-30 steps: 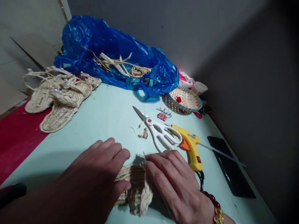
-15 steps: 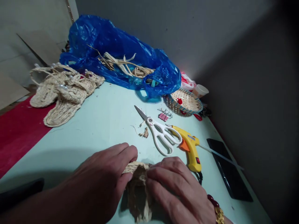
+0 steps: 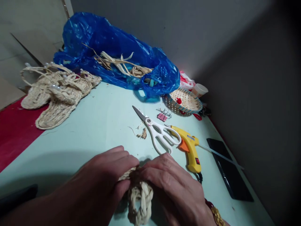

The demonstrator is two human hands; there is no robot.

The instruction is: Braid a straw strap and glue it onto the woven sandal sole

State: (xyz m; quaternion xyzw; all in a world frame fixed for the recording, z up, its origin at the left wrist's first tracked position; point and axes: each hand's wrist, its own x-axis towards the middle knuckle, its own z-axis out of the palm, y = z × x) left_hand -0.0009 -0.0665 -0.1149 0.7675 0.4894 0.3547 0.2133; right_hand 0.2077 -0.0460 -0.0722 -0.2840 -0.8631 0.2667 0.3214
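Observation:
Between my two hands is a piece of braided straw, cream in colour, with a loop of thick braid hanging down toward me. My left hand pinches its upper left edge between thumb and fingers. My right hand is closed on the upper right part, close against the left fingertips. The fingers hide much of the piece's top. Just beyond my hands lie white-handled scissors, blades partly apart, and a yellow glue gun with an orange trigger.
Woven straw slippers with pearl beads sit at the left. A blue plastic bag holds straw strips at the back. Pink binder clips, a woven basket, a paper cup and a black phone-like slab are to the right.
My hands have come closer together, the right one shifting left. The straw piece has turned, and its braided loop now faces me. The whole view has shifted slightly.

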